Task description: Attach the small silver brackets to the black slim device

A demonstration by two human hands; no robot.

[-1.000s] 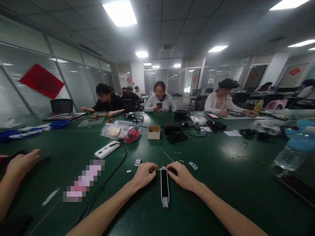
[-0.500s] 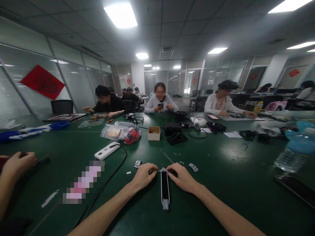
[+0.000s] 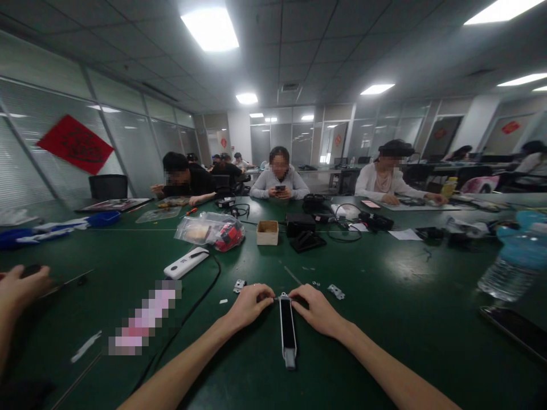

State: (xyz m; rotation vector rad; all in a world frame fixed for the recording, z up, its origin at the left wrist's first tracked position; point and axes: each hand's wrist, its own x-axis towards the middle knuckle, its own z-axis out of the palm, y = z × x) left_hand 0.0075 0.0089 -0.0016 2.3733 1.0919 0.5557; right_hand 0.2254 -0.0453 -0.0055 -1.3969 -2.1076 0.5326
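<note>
Closely, the upper end of a slim, black-faced device point(image 3: 288, 330) is flanked by the left hand point(image 3: 251, 302) and the right hand point(image 3: 315, 304), with thumb and fingers brought near each other in each grip; whether anything small is pinched there cannot be told. The device is laid lengthwise on the green table point(image 3: 384, 319), its grey end pointed toward the wearer and a small metal loop point(image 3: 284, 295) seen at its far end. Just beyond the left hand, a small metal bracket point(image 3: 240, 286) is seen, with a white scrap point(image 3: 223, 301) near it; past the right hand, a second metal piece point(image 3: 336, 292) and tiny rings point(image 3: 315, 283) are scattered. Farther left, a white oblong case point(image 3: 186, 263) is placed beside a black cable point(image 3: 205, 294). Beyond it, a clear plastic bag point(image 3: 209, 230) with red contents, an open box point(image 3: 267, 236) and a black box point(image 3: 299, 224) are lined up. At the right, a water bottle point(image 3: 498, 278) is stood near a dark phone point(image 3: 519, 330). At the left edge, a dark object is held by a neighbour's hand point(image 3: 25, 290); across the table, a phone is held by a person in grey point(image 3: 262, 185).
</note>
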